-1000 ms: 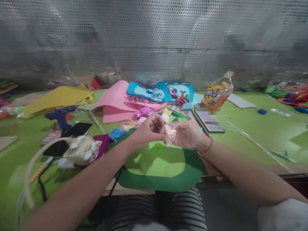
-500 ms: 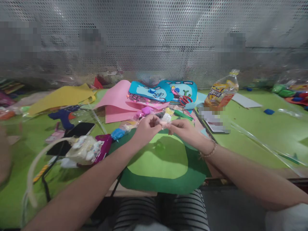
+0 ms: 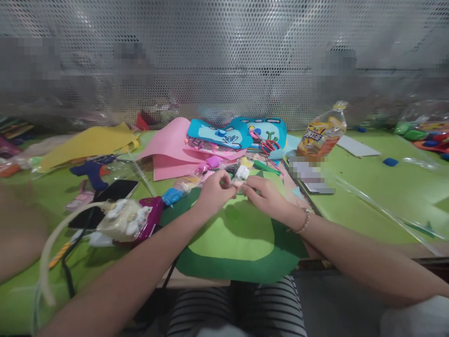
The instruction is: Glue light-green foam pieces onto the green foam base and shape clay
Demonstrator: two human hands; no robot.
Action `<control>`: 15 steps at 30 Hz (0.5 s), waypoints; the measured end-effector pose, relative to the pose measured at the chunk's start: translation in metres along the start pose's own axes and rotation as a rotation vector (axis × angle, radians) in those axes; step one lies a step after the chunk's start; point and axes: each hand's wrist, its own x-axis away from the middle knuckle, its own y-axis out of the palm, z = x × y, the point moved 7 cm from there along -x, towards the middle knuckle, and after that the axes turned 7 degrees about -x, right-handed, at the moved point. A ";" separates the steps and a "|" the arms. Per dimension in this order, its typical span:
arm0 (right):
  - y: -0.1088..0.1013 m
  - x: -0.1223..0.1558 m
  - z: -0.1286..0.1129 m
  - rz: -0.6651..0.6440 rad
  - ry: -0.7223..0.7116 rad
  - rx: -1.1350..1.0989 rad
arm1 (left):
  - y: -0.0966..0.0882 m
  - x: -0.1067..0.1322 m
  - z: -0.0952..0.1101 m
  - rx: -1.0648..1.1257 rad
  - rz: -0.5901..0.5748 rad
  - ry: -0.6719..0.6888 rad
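My left hand (image 3: pixel 218 188) and my right hand (image 3: pixel 266 194) meet above a green paper sheet. The fingers of both are pinched together on a small clear plastic wrapper (image 3: pixel 239 183); whatever is inside it is too small to make out. Just behind the fingertips is a white lump (image 3: pixel 242 172), like soft clay in plastic. Below my hands lies a light green rounded paper shape (image 3: pixel 231 243) on a larger dark green paper (image 3: pixel 242 270). A small bright green blob (image 3: pixel 233 214) sits on the light green paper, partly in shadow.
Left are a blue glue gun (image 3: pixel 91 172), a black phone (image 3: pixel 115 191) and a cream pouch (image 3: pixel 122 220). Behind lie pink paper (image 3: pixel 171 145), blue picture boards (image 3: pixel 219 135) and red scissors (image 3: pixel 270 146). A bottle (image 3: pixel 321 135) stands right. Another person's blurred arm (image 3: pixel 21 234) enters left.
Both my hands have dropped slightly toward me, still pinching the wrapper, and my right hand's fingers have turned more downward. The other person's arm reaches further in at the left.
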 end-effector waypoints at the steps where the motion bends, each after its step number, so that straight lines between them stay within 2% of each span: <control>1: -0.001 -0.001 0.002 0.001 0.021 -0.021 | 0.001 -0.001 0.000 0.056 -0.009 0.004; 3: -0.002 -0.003 0.003 -0.008 0.041 -0.060 | 0.003 -0.003 0.000 0.202 -0.039 -0.009; 6: -0.004 -0.005 0.003 -0.036 0.015 -0.080 | 0.011 -0.003 -0.004 0.505 -0.166 -0.130; 8: -0.006 -0.006 0.002 -0.046 -0.005 -0.063 | 0.014 -0.003 -0.006 0.614 -0.227 -0.205; 11: -0.008 -0.006 0.004 -0.032 -0.020 -0.033 | 0.013 -0.004 -0.008 0.578 -0.305 -0.250; 15: -0.010 -0.007 0.005 0.002 -0.032 0.009 | 0.015 -0.003 -0.006 0.511 -0.411 -0.243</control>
